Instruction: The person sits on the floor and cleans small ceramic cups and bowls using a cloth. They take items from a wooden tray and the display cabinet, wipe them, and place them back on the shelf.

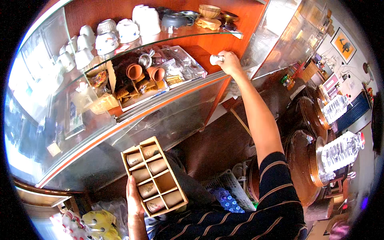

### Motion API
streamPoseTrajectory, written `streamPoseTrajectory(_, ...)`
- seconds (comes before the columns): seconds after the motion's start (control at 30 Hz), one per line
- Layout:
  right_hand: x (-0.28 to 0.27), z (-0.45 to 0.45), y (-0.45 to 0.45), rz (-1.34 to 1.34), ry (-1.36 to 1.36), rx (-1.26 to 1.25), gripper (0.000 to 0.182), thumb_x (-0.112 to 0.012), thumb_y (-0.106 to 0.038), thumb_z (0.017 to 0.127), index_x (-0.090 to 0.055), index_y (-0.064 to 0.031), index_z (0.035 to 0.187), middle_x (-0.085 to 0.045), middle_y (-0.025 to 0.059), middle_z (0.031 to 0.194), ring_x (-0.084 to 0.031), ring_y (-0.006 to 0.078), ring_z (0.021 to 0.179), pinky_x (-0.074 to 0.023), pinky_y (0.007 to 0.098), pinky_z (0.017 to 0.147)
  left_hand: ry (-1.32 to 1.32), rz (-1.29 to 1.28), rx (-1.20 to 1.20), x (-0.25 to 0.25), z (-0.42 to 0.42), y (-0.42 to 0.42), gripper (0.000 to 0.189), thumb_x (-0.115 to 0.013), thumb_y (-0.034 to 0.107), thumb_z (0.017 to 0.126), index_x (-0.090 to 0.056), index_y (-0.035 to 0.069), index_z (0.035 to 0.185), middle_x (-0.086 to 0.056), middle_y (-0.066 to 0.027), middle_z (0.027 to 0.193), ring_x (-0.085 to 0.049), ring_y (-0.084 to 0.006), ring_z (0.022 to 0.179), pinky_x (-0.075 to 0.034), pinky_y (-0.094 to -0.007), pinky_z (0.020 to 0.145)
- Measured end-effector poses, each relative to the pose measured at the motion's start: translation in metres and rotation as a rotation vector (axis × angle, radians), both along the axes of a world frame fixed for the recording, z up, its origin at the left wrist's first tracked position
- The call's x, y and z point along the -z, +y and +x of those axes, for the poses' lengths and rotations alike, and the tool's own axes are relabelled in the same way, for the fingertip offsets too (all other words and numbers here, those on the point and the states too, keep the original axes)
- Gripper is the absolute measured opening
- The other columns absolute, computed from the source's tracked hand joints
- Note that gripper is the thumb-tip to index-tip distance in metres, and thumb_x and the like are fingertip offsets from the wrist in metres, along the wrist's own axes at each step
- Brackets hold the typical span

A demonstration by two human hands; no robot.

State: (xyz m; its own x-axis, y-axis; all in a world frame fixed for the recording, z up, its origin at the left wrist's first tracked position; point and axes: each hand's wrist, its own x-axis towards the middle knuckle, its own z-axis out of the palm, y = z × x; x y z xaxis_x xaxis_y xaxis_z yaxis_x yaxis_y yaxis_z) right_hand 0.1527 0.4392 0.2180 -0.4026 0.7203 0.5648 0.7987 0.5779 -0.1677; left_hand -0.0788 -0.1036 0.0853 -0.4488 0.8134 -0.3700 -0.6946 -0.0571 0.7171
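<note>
My left hand (135, 195) grips the side of a cardboard box (166, 181) split by dividers into small compartments. Several beige cups with dark and reddish decoration lie in it, such as one cup (156, 205) at the near end; one compartment on the right side holds no cup. My right hand (231, 63) reaches out to the open display cabinet and holds a small white cup (214, 60) with a dark mark. That cup is over the right end of the lower wooden shelf (199, 58); whether it touches the wood I cannot tell.
Terracotta cups (134, 72), a metal strainer (146, 60) and plastic bags (172, 70) fill a tray left of my right hand. Above runs a glass shelf (168, 37) bearing white cups (107, 43). Large brown jars (300, 168) and water bottles (340, 153) stand right.
</note>
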Motion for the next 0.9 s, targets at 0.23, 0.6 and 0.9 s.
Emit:
streamPoseTrajectory(0.23, -0.011, -0.035, 0.046, -0.388, -0.349, 0.096, 0.032, -0.082, -0.015, 0.073, -0.075, -0.0063, 0.103, -0.072, 0.0202, 0.108, -0.069, 0.0338, 0.106, -0.053, 0.0412, 0.092, -0.026, -0.046, -0.053, 0.013, -0.003, 0.0, 0.051, -0.054, 0.039, 0.105, -0.05, 0.004, 0.142, -0.061, -0.0114, 0.133, -0.061, -0.0234, 0.118, -0.05, -0.0393, 0.102)
streamPoseTrajectory(0.6, 0.005, -0.034, 0.061, -0.346, -0.251, -0.06, 0.056, -0.077, -0.031, 0.08, -0.065, -0.0055, 0.129, -0.069, 0.0187, 0.124, -0.068, 0.0289, 0.111, -0.0554, 0.0382, 0.093, 0.163, -0.241, -0.168, 0.008, -0.002, 0.003, 0.059, -0.058, 0.033, 0.103, -0.041, 0.0, 0.15, -0.049, -0.0131, 0.148, -0.046, -0.0212, 0.136, -0.036, -0.037, 0.115)
streamPoseTrajectory(0.9, 0.031, -0.077, -0.319, -0.397, 0.12, -0.824, 0.011, -0.077, -0.009, 0.084, -0.071, -0.005, 0.092, -0.064, 0.0031, 0.084, -0.061, 0.0156, 0.075, -0.0506, 0.0304, 0.069, 0.039, -0.027, -0.093, 0.004, 0.001, 0.004, 0.049, -0.05, 0.032, 0.108, -0.042, 0.006, 0.148, -0.053, -0.0096, 0.143, -0.051, -0.0186, 0.13, -0.041, -0.037, 0.111)
